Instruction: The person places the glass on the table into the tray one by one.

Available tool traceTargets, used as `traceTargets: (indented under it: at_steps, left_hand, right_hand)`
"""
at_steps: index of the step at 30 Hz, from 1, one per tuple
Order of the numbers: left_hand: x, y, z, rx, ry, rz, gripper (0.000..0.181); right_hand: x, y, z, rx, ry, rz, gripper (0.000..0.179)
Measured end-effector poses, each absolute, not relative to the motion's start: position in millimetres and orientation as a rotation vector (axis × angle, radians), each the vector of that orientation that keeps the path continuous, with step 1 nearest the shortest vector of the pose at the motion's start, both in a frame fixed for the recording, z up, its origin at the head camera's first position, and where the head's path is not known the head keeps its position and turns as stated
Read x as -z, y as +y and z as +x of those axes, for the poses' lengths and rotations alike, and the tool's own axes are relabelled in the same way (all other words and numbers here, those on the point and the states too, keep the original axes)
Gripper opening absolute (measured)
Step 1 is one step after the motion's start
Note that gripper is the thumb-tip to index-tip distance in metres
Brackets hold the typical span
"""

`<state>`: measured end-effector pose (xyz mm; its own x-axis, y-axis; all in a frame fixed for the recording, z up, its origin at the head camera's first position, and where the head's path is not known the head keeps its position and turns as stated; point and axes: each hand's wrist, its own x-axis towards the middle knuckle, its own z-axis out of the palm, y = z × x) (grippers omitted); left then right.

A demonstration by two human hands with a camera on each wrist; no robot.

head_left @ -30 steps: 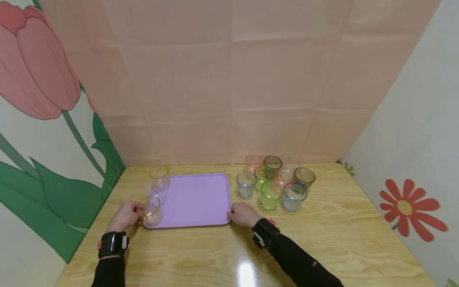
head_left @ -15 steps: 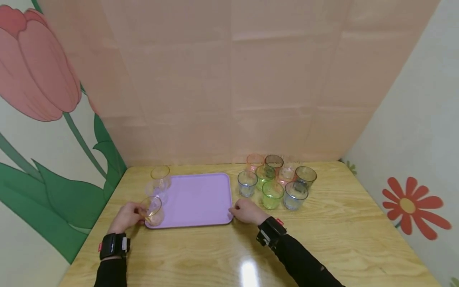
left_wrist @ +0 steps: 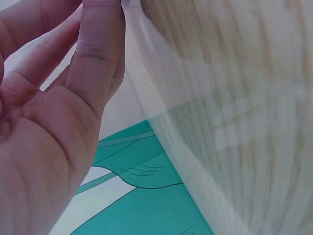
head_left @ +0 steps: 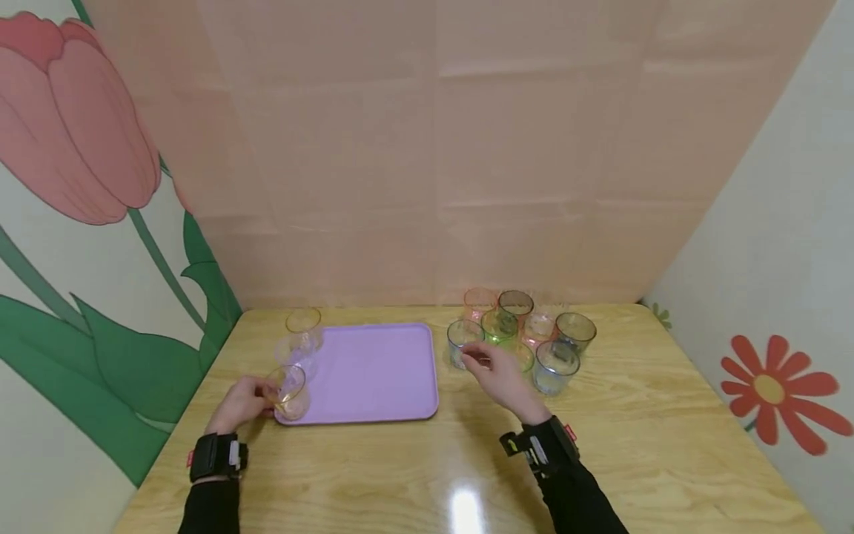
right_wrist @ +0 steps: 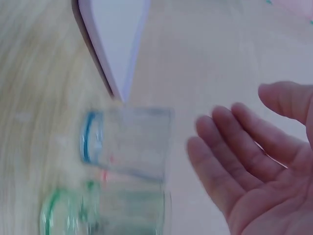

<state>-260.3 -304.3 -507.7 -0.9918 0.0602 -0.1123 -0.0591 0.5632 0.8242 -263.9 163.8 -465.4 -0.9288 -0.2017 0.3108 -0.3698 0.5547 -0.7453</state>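
My left hand (head_left: 240, 404) is at the front left corner of the purple tray (head_left: 373, 374), its fingertips pinching the side of a yellow-rimmed clear glass (head_left: 293, 399). In the left wrist view, the fingers (left_wrist: 95, 58) reach upward beside clear glass. Raised over the table right of the tray, my right hand (head_left: 503, 380) holds nothing. Close beyond its fingertips stands a blue-tinted glass (right_wrist: 132, 142), upright beside a green glass (right_wrist: 129, 208). In the right wrist view the fingers (right_wrist: 234, 142) are loosely extended, apart from both glasses. The hand partly hides the green glass in the head view.
Behind the yellow-rimmed glass stand a pale purple glass (head_left: 293, 352) and another yellow-rimmed glass (head_left: 304, 326), along the tray's left side. At right, several glasses cluster, among them a grey one (head_left: 575, 332) and a bluish one (head_left: 555, 371). A wall covering (head_left: 427, 185) rises behind the table.
My right hand has left the tray's front right corner and moved up and right to the glasses. The left hand stays at the yellow-rimmed glass. The view has shifted slightly.
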Motion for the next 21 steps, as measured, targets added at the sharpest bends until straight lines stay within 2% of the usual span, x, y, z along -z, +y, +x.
traceTargets:
  at_steps: [9,21]
  left_hand:
    - [510.8,-301.2,-262.7,-1.373,2.713,-0.007,0.013]
    - [509.7,-302.4,-264.0,-1.352,2.719,-0.026,0.015]
  right_hand:
    - [469.5,206.5,-257.7,-1.173,-2.389,0.367,0.032]
    - [463.8,268.8,-259.9,-1.048,-2.531,0.122,0.046]
